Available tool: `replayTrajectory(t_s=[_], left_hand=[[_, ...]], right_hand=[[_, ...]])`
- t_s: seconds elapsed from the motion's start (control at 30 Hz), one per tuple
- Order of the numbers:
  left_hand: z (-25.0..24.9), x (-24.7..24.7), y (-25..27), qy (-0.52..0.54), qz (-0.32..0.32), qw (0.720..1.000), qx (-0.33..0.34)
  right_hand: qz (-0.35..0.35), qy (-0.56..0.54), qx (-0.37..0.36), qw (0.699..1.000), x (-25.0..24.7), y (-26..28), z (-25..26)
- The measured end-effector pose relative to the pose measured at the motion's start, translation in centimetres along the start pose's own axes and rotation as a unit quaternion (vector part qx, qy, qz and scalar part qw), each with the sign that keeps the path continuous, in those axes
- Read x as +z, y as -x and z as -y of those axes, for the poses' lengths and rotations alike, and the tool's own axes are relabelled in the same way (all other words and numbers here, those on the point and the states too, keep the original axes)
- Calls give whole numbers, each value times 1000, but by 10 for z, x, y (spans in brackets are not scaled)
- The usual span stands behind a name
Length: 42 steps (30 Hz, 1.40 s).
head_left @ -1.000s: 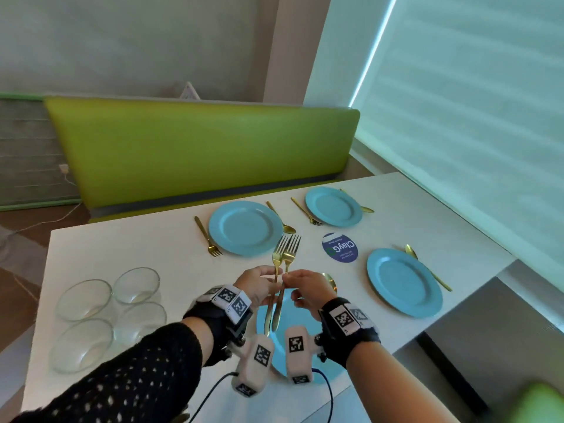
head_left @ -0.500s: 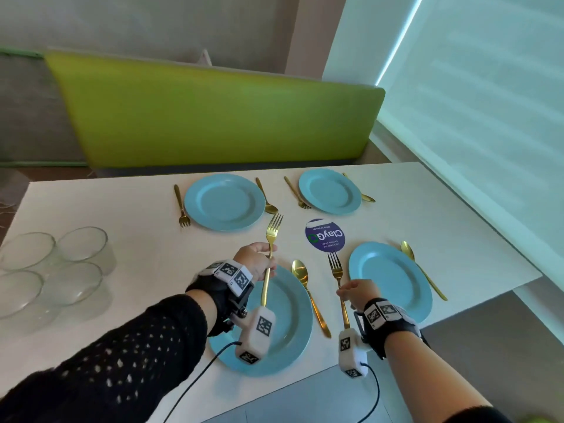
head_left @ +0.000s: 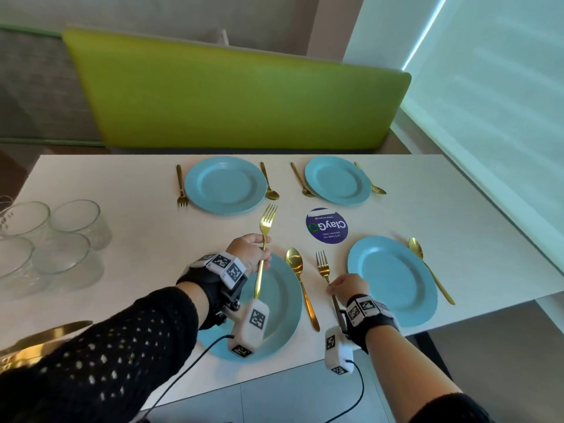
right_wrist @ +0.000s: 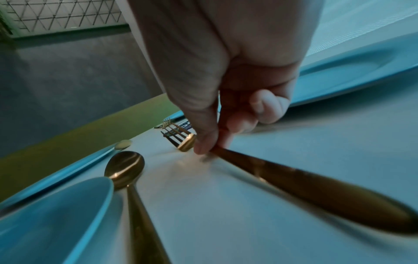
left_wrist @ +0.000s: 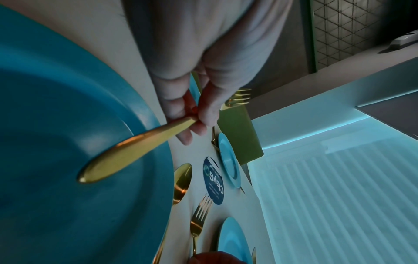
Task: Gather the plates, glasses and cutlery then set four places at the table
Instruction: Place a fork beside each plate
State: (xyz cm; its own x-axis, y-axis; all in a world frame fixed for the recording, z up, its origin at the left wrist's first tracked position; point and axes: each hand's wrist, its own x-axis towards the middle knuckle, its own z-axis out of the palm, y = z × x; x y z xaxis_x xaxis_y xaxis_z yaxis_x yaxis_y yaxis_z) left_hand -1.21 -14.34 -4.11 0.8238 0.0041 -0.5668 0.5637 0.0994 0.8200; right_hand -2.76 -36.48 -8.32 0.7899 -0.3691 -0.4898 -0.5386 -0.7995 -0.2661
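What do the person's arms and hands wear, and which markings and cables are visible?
The left arm has a black knit sleeve with small holes. Both wrists carry black straps with white blocks bearing black-and-white square codes: left wrist unit, right wrist unit. A white camera pod with a black cable hangs under each. The hands are bare.

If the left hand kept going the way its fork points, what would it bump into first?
Probably the far left plate: the left hand aims its fork at that rim, beside the spoon. Depth is unclear.
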Motion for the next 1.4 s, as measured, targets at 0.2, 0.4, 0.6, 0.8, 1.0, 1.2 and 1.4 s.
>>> replayTrajectory(t_s=[0.2, 0.4, 0.6, 0.8, 1.0, 1.2, 1.4], left_hand=[[2, 0, 2, -1, -10, 1000, 1], [5, -1, 1, -6, -16, 1000, 2], [9, 0, 1, -4, -13, 1000, -2], [17, 1, -1, -4, -18, 1000, -9], [20, 0, 4, 25, -26, 999, -36], [15, -2, 14, 25, -21, 998, -46], [10, -25, 28, 32, 15, 998, -43]], right_hand=[[-44, -13, 33, 998, 2, -7, 1], [-86, -58, 74, 992, -6, -13, -8], [-85, -70, 88, 990, -10, -19, -20], [-94, -62, 79, 990, -10, -17, -22], [-96, -134, -19, 986, -9, 1, 3], [42, -202, -205, 957, 20, 50, 67], [61, -242, -238, 939, 48, 82, 103]])
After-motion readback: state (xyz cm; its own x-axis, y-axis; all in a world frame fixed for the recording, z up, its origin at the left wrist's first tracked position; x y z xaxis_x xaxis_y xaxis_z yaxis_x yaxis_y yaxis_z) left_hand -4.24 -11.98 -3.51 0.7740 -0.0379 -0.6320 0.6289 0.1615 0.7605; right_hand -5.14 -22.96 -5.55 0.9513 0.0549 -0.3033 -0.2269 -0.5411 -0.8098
